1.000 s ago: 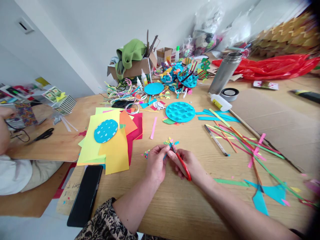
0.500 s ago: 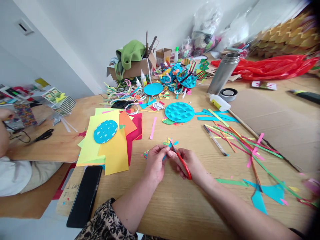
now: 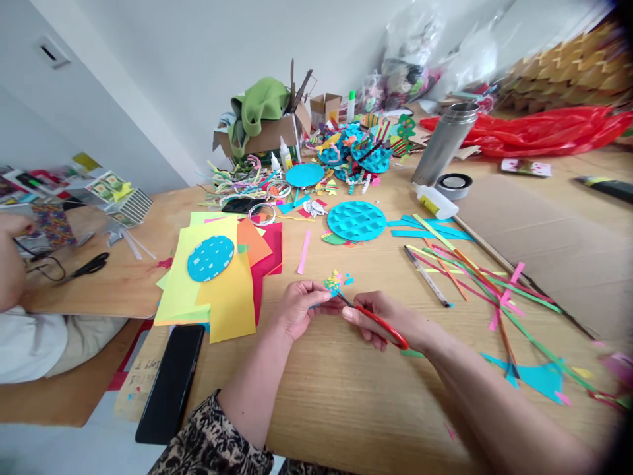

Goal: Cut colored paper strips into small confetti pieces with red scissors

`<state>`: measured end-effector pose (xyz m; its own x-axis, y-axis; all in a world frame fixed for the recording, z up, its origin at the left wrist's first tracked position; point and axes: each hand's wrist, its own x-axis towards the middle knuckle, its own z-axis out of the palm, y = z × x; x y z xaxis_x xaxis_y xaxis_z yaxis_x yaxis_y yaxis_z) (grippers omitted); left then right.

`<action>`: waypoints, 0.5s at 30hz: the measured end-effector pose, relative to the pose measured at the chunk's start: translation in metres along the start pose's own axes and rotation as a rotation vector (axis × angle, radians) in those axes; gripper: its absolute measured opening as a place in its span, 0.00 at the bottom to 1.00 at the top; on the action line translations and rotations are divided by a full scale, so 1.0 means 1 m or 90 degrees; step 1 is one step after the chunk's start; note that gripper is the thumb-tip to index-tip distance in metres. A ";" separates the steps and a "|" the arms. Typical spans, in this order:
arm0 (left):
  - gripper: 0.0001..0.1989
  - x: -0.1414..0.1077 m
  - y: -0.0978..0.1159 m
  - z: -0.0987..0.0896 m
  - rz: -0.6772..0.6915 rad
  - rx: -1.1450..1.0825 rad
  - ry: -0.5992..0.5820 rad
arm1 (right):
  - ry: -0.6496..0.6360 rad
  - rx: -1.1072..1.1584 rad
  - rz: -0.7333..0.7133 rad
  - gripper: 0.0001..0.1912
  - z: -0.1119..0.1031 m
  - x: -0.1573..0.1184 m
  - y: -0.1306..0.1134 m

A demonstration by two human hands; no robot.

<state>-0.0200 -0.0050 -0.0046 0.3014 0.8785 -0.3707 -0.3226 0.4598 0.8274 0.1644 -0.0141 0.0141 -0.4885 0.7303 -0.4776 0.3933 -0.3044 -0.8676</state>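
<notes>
My right hand is closed around the red-handled scissors, whose dark blades point left toward my other hand. Between the thumb and fingers of my left hand is a narrow blue paper strip, mostly covered by the fingers. The scissor tips are close to the end of that strip; whether they touch it I cannot tell. Just beyond the fingertips lies a small pile of cut paper bits in yellow, blue and pink. A pink paper strip rests on the table to the left of the pile.
Coloured paper sheets carry a dotted blue disc at left, near a black phone. A textured blue disc lies ahead. At right are a pen, paper strips, a glue bottle and a steel flask. Another person's arm shows far left.
My right hand and the scissors have moved slightly right, with the scissors now lying flatter. My left hand has turned, its fingers pointing more to the right.
</notes>
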 end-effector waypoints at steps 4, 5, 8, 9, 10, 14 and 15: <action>0.05 0.000 0.001 -0.003 -0.004 0.025 -0.025 | -0.035 -0.027 -0.005 0.26 -0.004 -0.001 0.001; 0.05 0.000 0.001 -0.003 -0.004 0.030 -0.028 | -0.040 -0.027 -0.005 0.26 -0.004 -0.001 0.002; 0.05 0.000 0.000 -0.003 -0.003 0.041 -0.030 | -0.045 -0.028 -0.008 0.26 -0.004 0.000 0.005; 0.05 0.000 0.000 -0.003 -0.005 0.044 -0.028 | -0.047 -0.028 -0.009 0.26 -0.003 0.001 0.006; 0.06 0.000 0.000 -0.003 -0.007 0.047 -0.026 | -0.049 -0.028 -0.011 0.25 -0.003 0.001 0.007; 0.07 0.000 0.000 -0.003 -0.011 0.049 -0.027 | -0.053 -0.030 -0.017 0.25 -0.002 0.002 0.009; 0.07 0.000 0.000 -0.003 -0.012 0.048 -0.029 | -0.052 -0.033 -0.017 0.25 -0.002 0.002 0.010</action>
<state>-0.0225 -0.0043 -0.0056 0.3473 0.8622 -0.3688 -0.2479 0.4637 0.8506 0.1690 -0.0139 0.0052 -0.5609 0.6842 -0.4661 0.4184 -0.2515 -0.8727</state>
